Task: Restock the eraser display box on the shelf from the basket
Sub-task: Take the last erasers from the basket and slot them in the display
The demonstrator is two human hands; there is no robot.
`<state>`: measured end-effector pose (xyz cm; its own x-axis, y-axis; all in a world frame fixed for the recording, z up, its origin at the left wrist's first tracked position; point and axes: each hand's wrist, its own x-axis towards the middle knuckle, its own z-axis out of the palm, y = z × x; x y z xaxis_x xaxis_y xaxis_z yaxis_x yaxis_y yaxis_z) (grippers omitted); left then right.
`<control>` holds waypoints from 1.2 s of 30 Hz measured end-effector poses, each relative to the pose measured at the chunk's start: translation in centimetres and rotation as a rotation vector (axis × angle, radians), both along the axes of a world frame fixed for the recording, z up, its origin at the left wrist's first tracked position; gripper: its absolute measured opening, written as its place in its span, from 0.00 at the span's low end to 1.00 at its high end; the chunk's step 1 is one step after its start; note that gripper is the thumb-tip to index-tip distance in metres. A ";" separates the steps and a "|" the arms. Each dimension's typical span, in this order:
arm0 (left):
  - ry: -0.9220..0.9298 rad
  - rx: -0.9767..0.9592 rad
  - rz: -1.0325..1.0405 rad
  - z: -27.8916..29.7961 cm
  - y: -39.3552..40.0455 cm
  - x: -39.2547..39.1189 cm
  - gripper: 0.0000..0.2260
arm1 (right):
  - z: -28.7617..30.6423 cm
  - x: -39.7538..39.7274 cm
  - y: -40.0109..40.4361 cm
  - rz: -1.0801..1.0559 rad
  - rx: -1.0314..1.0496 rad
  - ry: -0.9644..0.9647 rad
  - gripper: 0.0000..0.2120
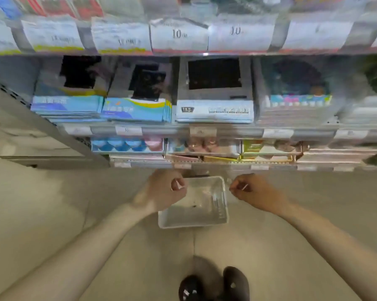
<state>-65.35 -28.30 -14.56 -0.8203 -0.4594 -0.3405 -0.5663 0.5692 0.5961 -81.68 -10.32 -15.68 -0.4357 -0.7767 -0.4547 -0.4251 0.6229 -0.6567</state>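
Observation:
A white plastic basket point(192, 224) stands on the floor below the lowest shelf and looks almost empty, with only a few small specks inside. My left hand point(166, 192) hovers over its left rim, fingers curled round a small white eraser point(179, 186). My right hand point(257, 193) is just past the basket's right rim and pinches another small white eraser point(245, 187). Colourful display boxes point(202, 147) line the lowest shelf right above my hands. The picture is blurred, so I cannot tell which one is the eraser box.
Shelves with price labels point(179, 34) fill the upper half. Stacked blue packs point(68, 105) and a grey boxed item point(214, 110) sit on the middle shelf. Pale floor point(52, 203) spreads left and right of the basket. My dark shoes point(213, 285) are at the bottom.

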 end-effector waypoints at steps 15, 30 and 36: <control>-0.176 0.098 -0.049 -41.9 1.1 -3.5 0.13 | -35.9 -0.8 -4.1 0.132 0.273 0.165 0.12; -0.093 -0.237 -0.481 -55.6 1.7 -9.4 0.19 | -50.0 2.4 -7.3 0.183 0.593 0.276 0.21; -0.097 -0.252 -0.429 -56.4 1.7 -9.2 0.11 | -51.2 3.5 -7.8 -0.050 0.614 0.257 0.33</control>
